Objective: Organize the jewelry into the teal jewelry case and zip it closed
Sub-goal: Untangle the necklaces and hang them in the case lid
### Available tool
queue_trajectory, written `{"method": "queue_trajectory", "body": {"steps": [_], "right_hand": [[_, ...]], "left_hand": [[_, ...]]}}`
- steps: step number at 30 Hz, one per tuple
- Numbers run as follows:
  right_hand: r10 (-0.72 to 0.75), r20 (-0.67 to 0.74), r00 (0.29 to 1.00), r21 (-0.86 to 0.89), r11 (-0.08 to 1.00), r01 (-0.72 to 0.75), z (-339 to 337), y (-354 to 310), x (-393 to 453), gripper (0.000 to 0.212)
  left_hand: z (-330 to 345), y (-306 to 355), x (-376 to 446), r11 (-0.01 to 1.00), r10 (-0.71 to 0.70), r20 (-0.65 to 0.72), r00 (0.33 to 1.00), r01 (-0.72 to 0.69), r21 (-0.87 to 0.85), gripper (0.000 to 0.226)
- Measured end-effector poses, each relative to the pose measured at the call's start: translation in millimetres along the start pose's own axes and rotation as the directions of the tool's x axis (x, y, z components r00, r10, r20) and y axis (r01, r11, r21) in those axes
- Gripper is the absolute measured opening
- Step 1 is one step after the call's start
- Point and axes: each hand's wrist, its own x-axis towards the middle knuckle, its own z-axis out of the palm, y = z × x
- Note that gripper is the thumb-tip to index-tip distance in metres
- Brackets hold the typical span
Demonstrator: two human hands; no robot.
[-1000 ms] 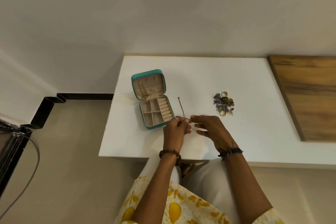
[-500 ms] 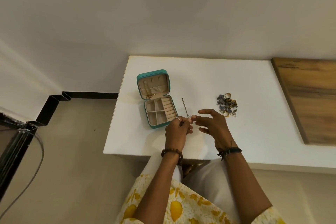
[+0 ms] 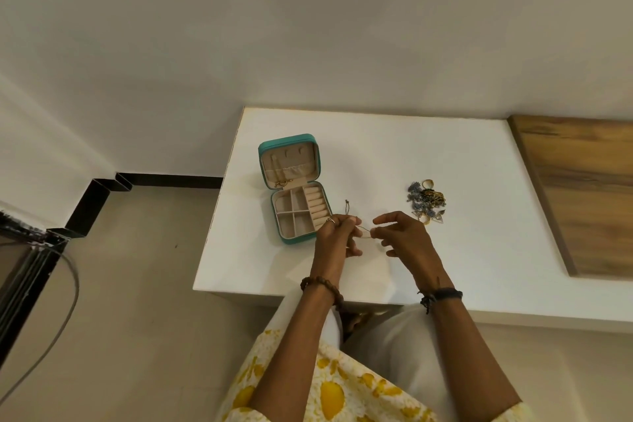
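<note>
One thin cord bracelet (image 3: 356, 224) stretches between both hands above the desk (image 3: 462, 250), beside the open teal jewelry case (image 3: 295, 187). Left hand (image 3: 337, 238) and right hand (image 3: 404, 236) each pinch it in a fingertip grip.

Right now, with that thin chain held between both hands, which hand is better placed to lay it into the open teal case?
Left. The left hand pinches the chain right beside the teal case, nearly touching its near corner. The right hand sits farther out, toward the jewelry pile.
</note>
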Motion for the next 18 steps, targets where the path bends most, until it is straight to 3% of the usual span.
{"method": "queue_trajectory", "body": {"steps": [3, 6, 10, 14, 18], "right_hand": [[-0.167, 0.034, 0.985, -0.127, 0.977, 0.170, 2.3, 0.1, -0.4, 0.032], [-0.293, 0.153, 0.944, -0.090, 0.947, 0.309, 2.9, -6.4, 0.8, 0.049], [-0.388, 0.273, 0.880, -0.042, 0.909, 0.414, 6.6, -9.6, -4.3, 0.040], [-0.357, 0.237, 0.904, -0.048, 0.924, 0.378, 6.5, -8.7, -6.0, 0.017], [-0.293, 0.149, 0.944, 0.088, 0.955, 0.283, 2.7, -16.2, -8.1, 0.014]], "left_hand": [[3.4, 1.6, -2.4, 0.997, 0.001, 0.053, 0.999, -0.005, 0.074, 0.018], [4.5, 4.8, -4.4, 0.993, 0.014, 0.060, 0.998, -0.021, 0.114, 0.015], [0.2, 11.2, -6.7, 0.988, 0.063, 0.066, 0.996, -0.071, 0.137, 0.014], [-5.3, 13.8, -8.6, 0.991, 0.112, 0.017, 0.994, -0.113, 0.076, 0.014], [-7.5, 14.3, -9.4, 0.989, 0.142, 0.026, 0.990, -0.143, 0.048, 0.024]]}}
